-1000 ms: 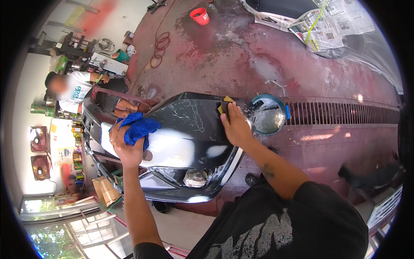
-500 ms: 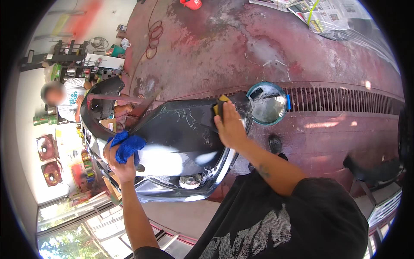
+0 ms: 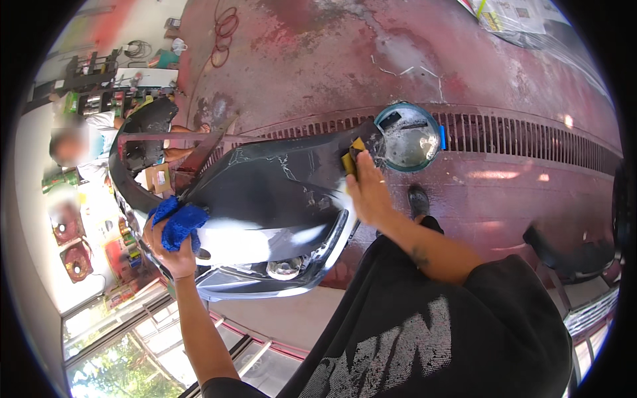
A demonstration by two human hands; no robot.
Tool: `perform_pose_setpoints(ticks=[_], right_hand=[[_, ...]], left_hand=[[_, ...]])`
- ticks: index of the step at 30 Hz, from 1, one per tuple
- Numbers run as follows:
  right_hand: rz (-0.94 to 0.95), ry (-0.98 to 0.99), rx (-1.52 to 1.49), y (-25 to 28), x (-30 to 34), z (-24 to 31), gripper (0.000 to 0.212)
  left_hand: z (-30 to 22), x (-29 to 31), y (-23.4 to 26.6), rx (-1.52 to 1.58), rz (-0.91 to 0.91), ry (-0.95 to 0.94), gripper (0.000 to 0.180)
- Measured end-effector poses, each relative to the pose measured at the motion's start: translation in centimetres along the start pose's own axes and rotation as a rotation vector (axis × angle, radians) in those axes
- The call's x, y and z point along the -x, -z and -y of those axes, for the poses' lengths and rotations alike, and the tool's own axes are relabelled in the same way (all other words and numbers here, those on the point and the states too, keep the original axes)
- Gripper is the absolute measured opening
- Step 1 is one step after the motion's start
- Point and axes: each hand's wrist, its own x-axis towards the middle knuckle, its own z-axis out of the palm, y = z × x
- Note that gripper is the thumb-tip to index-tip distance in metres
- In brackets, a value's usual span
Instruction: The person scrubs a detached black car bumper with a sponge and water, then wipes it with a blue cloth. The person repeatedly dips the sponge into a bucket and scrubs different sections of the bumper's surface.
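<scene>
A dark grey car bumper (image 3: 265,196) lies in front of me, with wet streaks and a bright glare on its surface. At its left part, my left hand (image 3: 167,255) is closed around a bunched blue cloth (image 3: 184,227) and rests on the bumper. My right hand (image 3: 373,196) presses a yellow-and-black sanding pad (image 3: 348,164) to the bumper's right end, its fingers lying over the pad. A round lamp (image 3: 285,268) sits in the bumper's near side. Just beyond the right end stands a teal basin (image 3: 399,165) of cloudy water with dark strips in it.
A slotted floor drain (image 3: 531,137) runs off to the right. Another person (image 3: 99,136) is at the far left, behind the bumper's curved end. A red hose (image 3: 225,33) lies on the floor. At the lower right stands a black part (image 3: 574,259); a plastic-covered object (image 3: 524,23) is at top right.
My right hand has slid the pad a little right and nearer across the bumper. The left hand still grips the cloth at about the same spot. The whole view has shifted slightly.
</scene>
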Motion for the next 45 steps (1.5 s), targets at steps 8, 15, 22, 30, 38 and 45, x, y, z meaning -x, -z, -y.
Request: perform_pose_setpoints(ticks=[8,15,22,30,38,45], right_hand=[[0.099,0.377,0.132,0.8,3.5,12.1,0.075],[0.059,-0.208,-0.523,-1.7,1.3,-3.2,0.071],[-0.158,0.201,-0.011,-3.4,4.7,9.4,0.073],[-0.29,0.313,0.147,-5.4,7.6,11.9,0.072],[-0.391,0.099,-0.345,-3.6,14.5,1.6,0.056],[-0.45,-0.067,-1.487,-2.2,17.1,0.8,0.032]], left_hand=[[0.9,0.7,0.0,0.01,0.01,-0.013,0.039],[1.4,1.3,0.3,0.053,0.024,-0.052,0.036],[0.6,0.8,-0.4,0.033,0.026,-0.112,0.03],[2.4,1.1,-0.7,0.066,-0.068,-0.181,0.024],[3.8,1.1,-1.4,0.097,-0.143,-0.142,0.035],[3.6,1.3,-1.5,0.013,-0.141,-0.128,0.04]])
